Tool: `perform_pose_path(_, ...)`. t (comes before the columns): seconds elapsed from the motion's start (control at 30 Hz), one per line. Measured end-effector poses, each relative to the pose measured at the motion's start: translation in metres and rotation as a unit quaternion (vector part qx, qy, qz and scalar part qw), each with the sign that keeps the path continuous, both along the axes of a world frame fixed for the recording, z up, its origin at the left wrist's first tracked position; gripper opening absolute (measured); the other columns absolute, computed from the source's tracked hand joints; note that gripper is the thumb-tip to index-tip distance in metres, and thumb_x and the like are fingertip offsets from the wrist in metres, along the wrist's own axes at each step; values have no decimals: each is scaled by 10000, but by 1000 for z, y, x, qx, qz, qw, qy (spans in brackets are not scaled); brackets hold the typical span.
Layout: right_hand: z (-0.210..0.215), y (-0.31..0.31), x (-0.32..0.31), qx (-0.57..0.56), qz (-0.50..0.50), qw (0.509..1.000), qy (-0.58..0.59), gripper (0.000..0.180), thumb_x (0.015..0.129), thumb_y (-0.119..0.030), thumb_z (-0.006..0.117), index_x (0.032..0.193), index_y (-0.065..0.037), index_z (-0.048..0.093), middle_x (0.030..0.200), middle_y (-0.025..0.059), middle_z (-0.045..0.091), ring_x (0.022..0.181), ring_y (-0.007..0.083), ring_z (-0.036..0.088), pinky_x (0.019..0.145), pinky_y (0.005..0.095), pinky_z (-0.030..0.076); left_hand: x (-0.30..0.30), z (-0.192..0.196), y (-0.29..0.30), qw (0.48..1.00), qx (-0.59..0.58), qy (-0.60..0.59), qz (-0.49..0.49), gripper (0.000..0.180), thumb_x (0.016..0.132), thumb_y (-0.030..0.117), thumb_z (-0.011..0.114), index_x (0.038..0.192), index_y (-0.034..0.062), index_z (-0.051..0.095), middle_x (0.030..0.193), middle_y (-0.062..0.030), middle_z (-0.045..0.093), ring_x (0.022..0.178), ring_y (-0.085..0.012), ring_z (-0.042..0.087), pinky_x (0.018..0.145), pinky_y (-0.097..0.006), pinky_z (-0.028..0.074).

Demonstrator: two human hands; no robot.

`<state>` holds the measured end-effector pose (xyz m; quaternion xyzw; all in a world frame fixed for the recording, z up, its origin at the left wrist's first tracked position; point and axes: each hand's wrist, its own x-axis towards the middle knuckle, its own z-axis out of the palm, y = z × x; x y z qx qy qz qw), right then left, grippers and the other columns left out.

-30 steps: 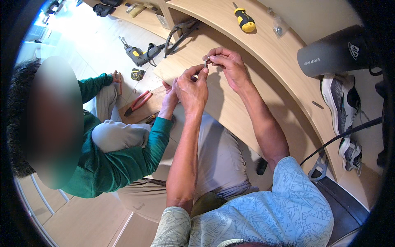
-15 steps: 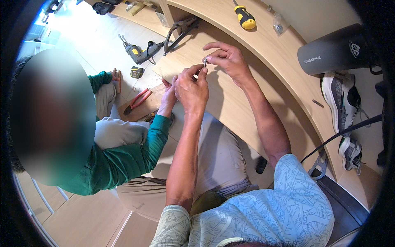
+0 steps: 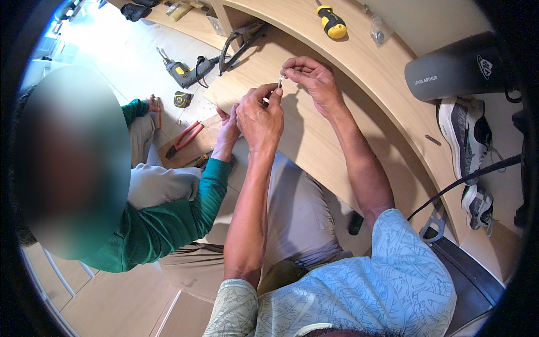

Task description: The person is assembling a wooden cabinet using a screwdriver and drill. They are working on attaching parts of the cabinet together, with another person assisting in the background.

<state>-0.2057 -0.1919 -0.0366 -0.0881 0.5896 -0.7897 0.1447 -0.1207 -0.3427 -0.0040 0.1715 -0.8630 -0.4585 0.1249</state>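
Observation:
My left hand (image 3: 260, 121) is closed, its thumb and forefinger pinching a small slim silvery metal piece (image 3: 280, 82) that stands upright above the fingertips. My right hand (image 3: 314, 83) meets it from the other side, with thumb and forefinger pinched at the piece's upper end, where a small pale bit shows. Both hands are raised over a light wood panel (image 3: 314, 132). Close against my left hand's outer side is a co-worker's hand (image 3: 227, 132), coming from a green sleeve; whether the two touch I cannot tell.
Left of the panel lie a drill (image 3: 188, 73), a tape measure (image 3: 182, 99) and red-handled pliers (image 3: 185, 139). A yellow-black screwdriver (image 3: 332, 23) and a small plastic bag (image 3: 379, 32) rest on the curved wooden edge. To the right are a dark cylindrical bottle (image 3: 449, 67), sneakers (image 3: 463, 137) and a black cable (image 3: 466, 182).
The fingers of my right hand have curled in more and now pinch the top of the metal piece. My left hand keeps its grip, nearly in place.

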Motion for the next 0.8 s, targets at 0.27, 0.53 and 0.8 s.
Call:
perform_pose_path(0.27, 4, 3, -4, 102, 46, 994, 16, 186, 995, -107, 767, 1150, -14, 813, 1034, 25, 790, 984, 90, 686, 898, 267, 543, -1, -2, -3, 1000, -13, 8, -7, 193, 931, 235, 796, 1044, 90, 858, 920, -147, 781, 775, -303, 717, 792, -447, 547)
perform_pose_path(0.53, -6, -2, -1, 37, 50, 992, -110, 210, 1021, -163, 738, 1169, -28, 801, 1015, 7, 770, 927, 75, 660, 806, 232, 481, -1, -6, -1, 1000, -5, 11, 10, 194, 926, 232, 804, 1046, 88, 856, 921, -149, 778, 777, -313, 720, 775, -450, 553)
perform_pose_path(0.8, -10, -6, 1, 29, 46, 994, -96, 201, 1024, -159, 730, 1160, -30, 803, 971, -6, 758, 832, 57, 605, 757, 226, 462, -2, -12, -2, 999, -16, 31, 7, 180, 919, 218, 811, 1027, 82, 855, 921, -150, 779, 778, -320, 730, 778, -453, 562)
